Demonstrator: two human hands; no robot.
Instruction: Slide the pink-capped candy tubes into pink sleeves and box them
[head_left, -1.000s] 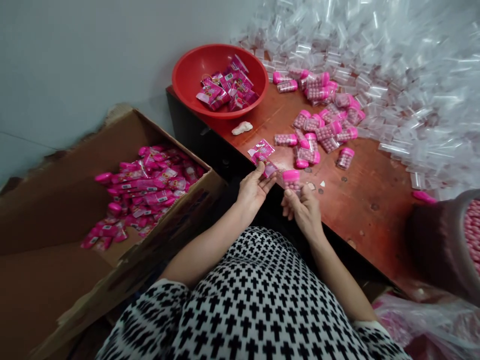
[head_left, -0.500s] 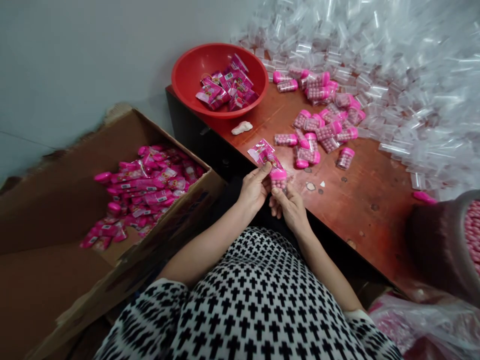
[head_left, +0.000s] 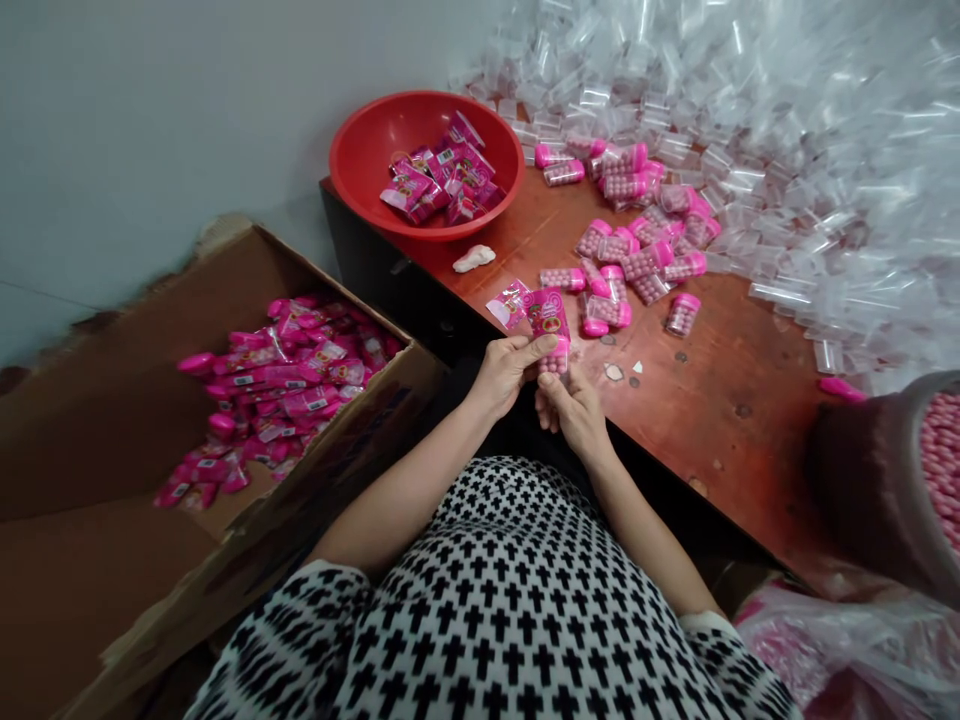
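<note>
Both my hands meet at the near edge of the red-brown table [head_left: 720, 400]. My left hand [head_left: 506, 372] pinches a pink printed wrapper [head_left: 547, 315] that sits over the top of a small clear tube of pink candy balls [head_left: 555, 362]. My right hand [head_left: 574, 410] grips the tube from below, fingers closed round it. Another pink wrapper [head_left: 506, 305] lies flat on the table just beyond my hands. Several filled tubes with pink caps [head_left: 630, 265] lie scattered farther out.
A red bowl [head_left: 360, 150] of pink wrappers stands at the table's far left corner. A heap of empty clear tubes [head_left: 787, 130] fills the back right. An open cardboard box [head_left: 112, 420] with wrapped tubes is on my left. A brown tub of pink balls [head_left: 892, 490] is at right.
My right hand brought the tube leftward to my left hand. The pink wrapper went from lying by my left fingers to being drawn over the tube's cap.
</note>
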